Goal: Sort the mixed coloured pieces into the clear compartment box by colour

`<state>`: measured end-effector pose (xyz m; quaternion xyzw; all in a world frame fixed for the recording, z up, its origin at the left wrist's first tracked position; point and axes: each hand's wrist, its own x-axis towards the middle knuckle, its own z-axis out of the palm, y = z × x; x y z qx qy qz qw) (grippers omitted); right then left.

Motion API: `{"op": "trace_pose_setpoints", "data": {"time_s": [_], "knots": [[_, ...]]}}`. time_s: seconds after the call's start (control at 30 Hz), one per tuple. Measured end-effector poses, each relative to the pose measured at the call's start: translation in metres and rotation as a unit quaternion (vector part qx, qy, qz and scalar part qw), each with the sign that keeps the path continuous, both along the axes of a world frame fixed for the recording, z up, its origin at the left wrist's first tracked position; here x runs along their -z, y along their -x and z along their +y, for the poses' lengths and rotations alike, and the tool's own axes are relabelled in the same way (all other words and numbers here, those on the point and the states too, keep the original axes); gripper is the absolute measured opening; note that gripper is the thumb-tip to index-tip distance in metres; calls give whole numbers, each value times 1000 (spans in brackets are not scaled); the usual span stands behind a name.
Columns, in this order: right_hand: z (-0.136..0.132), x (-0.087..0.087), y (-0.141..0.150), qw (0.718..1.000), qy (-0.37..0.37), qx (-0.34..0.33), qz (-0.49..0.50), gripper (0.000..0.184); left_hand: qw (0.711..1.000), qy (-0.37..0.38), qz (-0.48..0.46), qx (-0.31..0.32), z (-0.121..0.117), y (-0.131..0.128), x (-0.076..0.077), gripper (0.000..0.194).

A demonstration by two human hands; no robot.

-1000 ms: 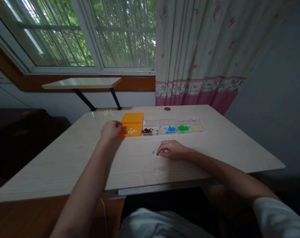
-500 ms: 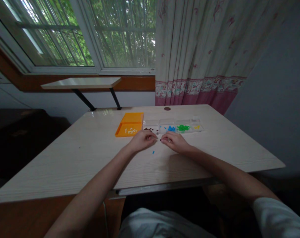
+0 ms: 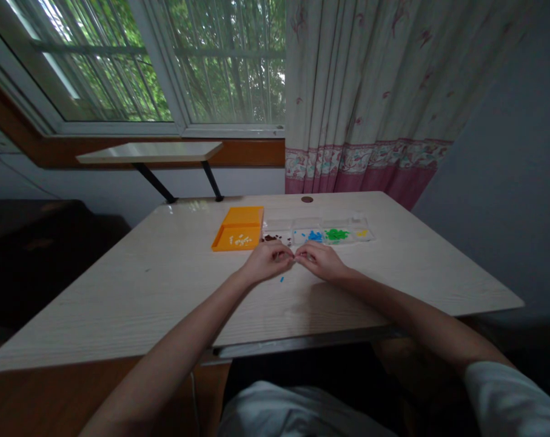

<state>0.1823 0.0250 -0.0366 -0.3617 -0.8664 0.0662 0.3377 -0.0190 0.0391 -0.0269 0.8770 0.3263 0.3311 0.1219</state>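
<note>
Over the middle of the table my left hand (image 3: 269, 261) and my right hand (image 3: 322, 261) meet at the fingertips. Both are closed in a pinch. A tiny dark piece showed at the right fingertips a moment earlier; the touching fingers now hide it. Whatever the left fingers hold is too small to make out. Just beyond the hands lie dark brown pieces (image 3: 271, 238), blue pieces (image 3: 315, 236), green pieces (image 3: 336, 234) and yellow pieces (image 3: 361, 233) in clear plastic boxes (image 3: 370, 237). One loose blue piece (image 3: 282, 279) rests on the table below the left hand.
Left of the clear boxes, an opened orange case (image 3: 242, 216) holds white pieces (image 3: 241, 241). A raised shelf (image 3: 151, 152) stands on black legs at the table's back left. Behind the wooden table (image 3: 133, 303) hang a window and a patterned curtain (image 3: 338, 121).
My left hand has moved slightly right, closing the small gap, so its fingertips now touch the right ones. The dark piece has gone out of sight between them. My right hand has hardly moved.
</note>
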Motion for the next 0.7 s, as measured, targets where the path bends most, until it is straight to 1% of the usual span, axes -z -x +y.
{"op": "trace_pose_setpoints", "data": {"time_s": [0.1, 0.17, 0.2, 0.3, 0.37, 0.43, 0.53, 0.6, 0.7], "knots": [[0, 0, 0, 1000, 19, 24, -1, 18, 1000, -15, -1, -21, 2, 3, -2, 10], [0, 0, 1, 998, 46, 33, -14, 17, 998, -32, -19, -54, 6, 7, -6, 10], [-1, 0, 1, 998, 60, 24, -24, 17, 996, -44, -34, -75, 8, 10, -8, 9], [-6, 2, 3, 992, 94, -55, -66, 21, 981, -105, -92, -136, 12, 18, -15, 11], [-11, 3, 6, 984, 104, -104, -97, 26, 969, -153, -117, -156, 12, 20, -18, 12], [-14, 3, 8, 978, 111, -126, -122, 28, 961, -194, -123, -156, 10, 20, -19, 12], [-14, 3, 11, 977, 116, -126, -125, 24, 952, -245, -116, -144, 8, 16, -20, 13], [-14, 3, 12, 979, 119, -120, -117, 20, 948, -264, -111, -138, 7, 14, -21, 14], [-13, 3, 12, 979, 127, -116, -107, 16, 947, -268, -100, -143, 7, 13, -21, 16]]}}
